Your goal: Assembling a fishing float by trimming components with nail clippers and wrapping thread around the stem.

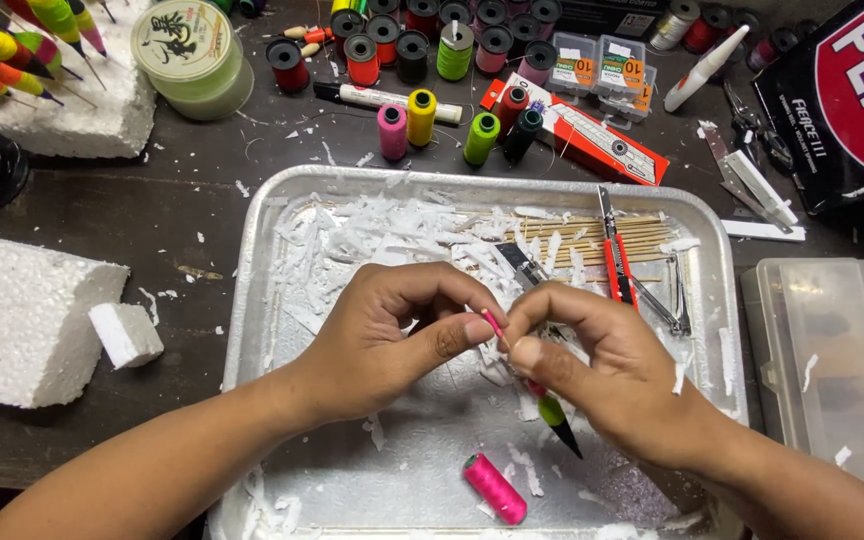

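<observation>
Foam shavings: white scraps [402,235] heaped in tray's 11–12 o'clock part, more scattered under hands.
Tray: metal, rect. [252,300], centre of dark table [182,200].
Float: slim painted piece [542,400], pink top, red mid, green then black tip pointing to 5 o'clock; held over tray centre, between both hands.
L hand: [382,345] thumb + forefinger pinched together on float's pink upper end; other fingers curled.
R hand: [602,370] thumb + fingers clamped round float's mid body, lower end sticking out below palm.
Pink spool: [495,488] lying in tray at 6 o'clock, apart from hands.
Red cutter: [616,262] at 2 o'clock in tray, on bundle of wooden skewers [592,238]; small pliers [674,305] just beside.
Foam block: big white one [22,320] at 9 o'clock on table, small cut piece [125,334] touching it.
Thread spools: many colours [422,60] at 12 o'clock, past tray.
Finished floats: stuck in foam [22,45] at 10 o'clock.
Plastic box: clear, lid shut [832,370], 3 o'clock, just beside tray.
</observation>
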